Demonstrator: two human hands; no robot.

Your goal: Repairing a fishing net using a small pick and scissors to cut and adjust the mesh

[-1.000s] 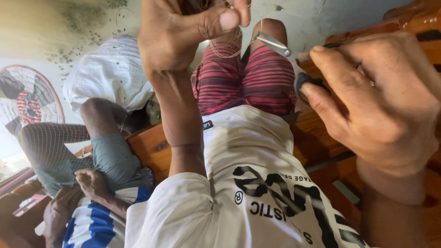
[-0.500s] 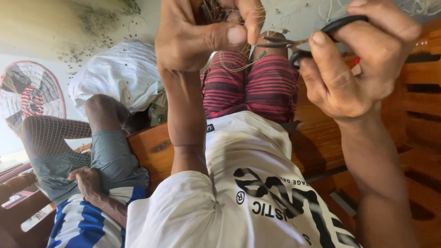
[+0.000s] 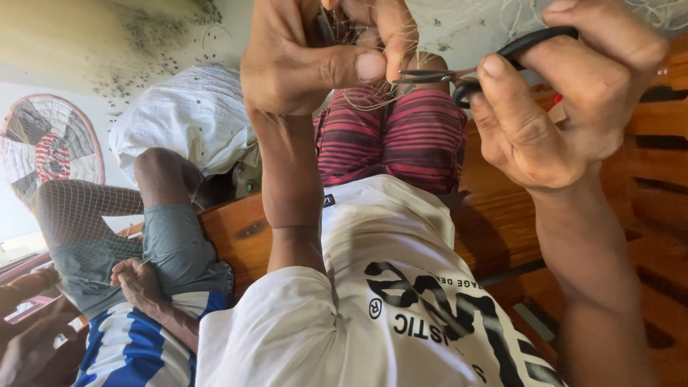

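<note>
Black-handled scissors in right hand grip — left hand pinches netting (fine, pale).

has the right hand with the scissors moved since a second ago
Yes. Judged against the striped shorts, the right hand has risen and swung inward, bringing the black scissors to the thin netting threads pinched by the left hand.

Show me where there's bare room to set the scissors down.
Bare wooden bench lies beside the striped shorts, below the right hand with the scissors. Crowded: the left hand pinches netting; another person's leg fills the other side.
</note>
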